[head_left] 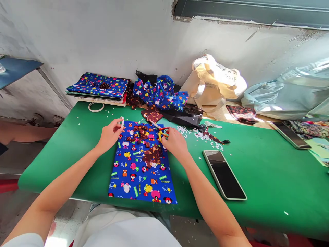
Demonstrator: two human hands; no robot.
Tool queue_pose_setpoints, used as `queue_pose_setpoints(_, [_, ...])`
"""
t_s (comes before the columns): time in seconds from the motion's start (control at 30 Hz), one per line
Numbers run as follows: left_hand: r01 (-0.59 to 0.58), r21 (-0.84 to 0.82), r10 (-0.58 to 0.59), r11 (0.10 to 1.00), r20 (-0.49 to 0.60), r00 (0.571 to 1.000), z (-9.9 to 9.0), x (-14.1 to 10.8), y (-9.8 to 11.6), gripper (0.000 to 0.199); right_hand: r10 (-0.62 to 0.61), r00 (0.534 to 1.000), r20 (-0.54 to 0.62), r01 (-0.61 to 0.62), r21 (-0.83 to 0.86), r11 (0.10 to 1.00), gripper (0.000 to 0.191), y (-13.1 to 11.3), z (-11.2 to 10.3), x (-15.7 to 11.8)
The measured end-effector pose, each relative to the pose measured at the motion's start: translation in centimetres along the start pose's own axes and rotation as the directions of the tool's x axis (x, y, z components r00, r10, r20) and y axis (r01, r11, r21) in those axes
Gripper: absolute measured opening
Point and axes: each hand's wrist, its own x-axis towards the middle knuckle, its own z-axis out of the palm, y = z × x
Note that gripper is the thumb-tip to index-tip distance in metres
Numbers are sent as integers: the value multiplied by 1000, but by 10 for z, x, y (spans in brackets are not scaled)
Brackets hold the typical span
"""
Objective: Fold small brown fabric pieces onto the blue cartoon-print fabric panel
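My left hand (109, 135) pinches a narrow white strip (122, 122) above the upper left edge of a blue cartoon-print cloth (151, 180). In my right hand (176, 142) are scissors (162, 131) with red and yellow handles, their blades pointing up and left over the cloth's far edge. Whether the blades are parted is hard to make out. Small brown patterned fabric pieces (153, 156) lie in two groups on the cloth. A larger brown fabric scrap (151, 115) rests just beyond it.
A white ring-shaped roll (96, 107) lies near a stack topped with folded blue cloth (97, 84). Crumpled blue fabric (160, 91) and a cream tote bag (218, 82) stand by the wall. White paper bits (203, 134) and a phone (224, 175) are to the right on the green table (269, 178).
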Motion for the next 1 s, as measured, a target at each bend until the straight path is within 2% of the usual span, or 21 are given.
queue_pose_setpoints(0.1, [-5, -9, 4, 1000, -11, 1000, 1, 0, 1, 35, -8, 994, -108, 12, 41, 999, 18, 1, 5, 3])
queue_pose_setpoints(0.2, [-34, -28, 34, 999, -4, 999, 2, -2, 4, 33, -79, 977, -197, 97, 85, 992, 17, -1, 9, 3])
queue_pose_setpoints(0.33, [-115, -68, 117, 991, 39, 992, 2, -5, 8, 31, -272, 908, -318, 323, 121, 938, 18, -9, 11, -3])
queue_pose_setpoints(0.43, [-153, -108, 162, 982, 87, 983, 2, -7, 10, 32, -363, 861, -357, 403, 43, 914, 27, -16, 9, -9])
queue_pose_setpoints(0.57, [-153, -149, 175, 977, 145, 974, 2, -9, 12, 34, -409, 844, -347, 417, -53, 907, 36, -20, 8, -12])
queue_pose_setpoints(0.7, [-143, -158, 174, 977, 203, 964, 4, -11, 13, 36, -423, 849, -317, 429, -55, 902, 34, -21, 9, -14])
queue_pose_setpoints(0.87, [-168, -142, 198, 975, 237, 951, 4, -12, 14, 34, -432, 877, -211, 433, -42, 900, 36, -25, 6, -19])
queue_pose_setpoints(1.0, [-173, -119, 199, 978, 252, 947, 5, -13, 14, 33, -453, 872, -186, 455, -36, 890, 41, -26, 6, -20])
